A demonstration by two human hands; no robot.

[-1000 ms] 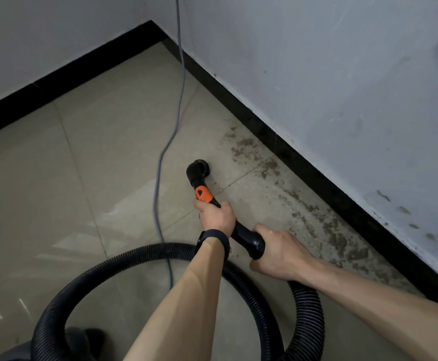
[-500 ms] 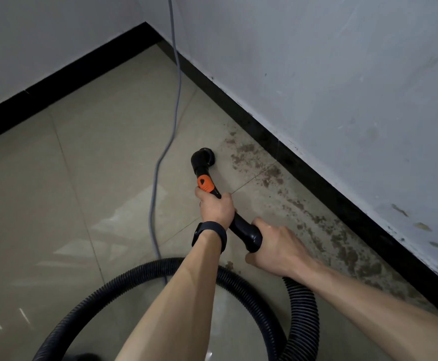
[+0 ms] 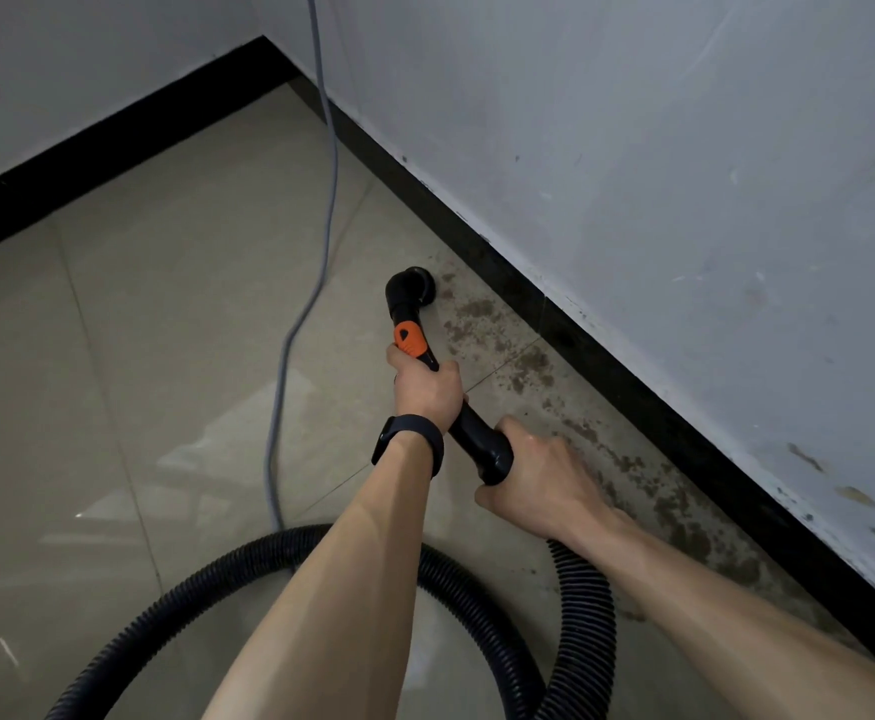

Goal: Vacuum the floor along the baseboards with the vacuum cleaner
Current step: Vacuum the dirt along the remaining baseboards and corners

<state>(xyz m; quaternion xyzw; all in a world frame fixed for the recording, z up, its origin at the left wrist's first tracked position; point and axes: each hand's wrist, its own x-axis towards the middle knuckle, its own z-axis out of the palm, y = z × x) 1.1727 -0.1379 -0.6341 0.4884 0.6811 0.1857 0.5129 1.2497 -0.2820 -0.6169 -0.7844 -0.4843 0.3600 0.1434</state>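
Floor (image 3: 128, 366): glossy beige tiles with thin joints. Lying on it:
- grey cable (image 3: 282, 387), left of the left hand (image 3: 427, 389), running off toward the far corner;
- black ribbed hose (image 3: 165, 610), looped below both hands;
- round black nozzle (image 3: 413, 289) at the tip of the vacuum handle (image 3: 479, 436), ahead of the left hand;
- brown dirt patches (image 3: 526, 367), ahead and right of the right hand (image 3: 541, 480), along the black baseboard (image 3: 632, 402).
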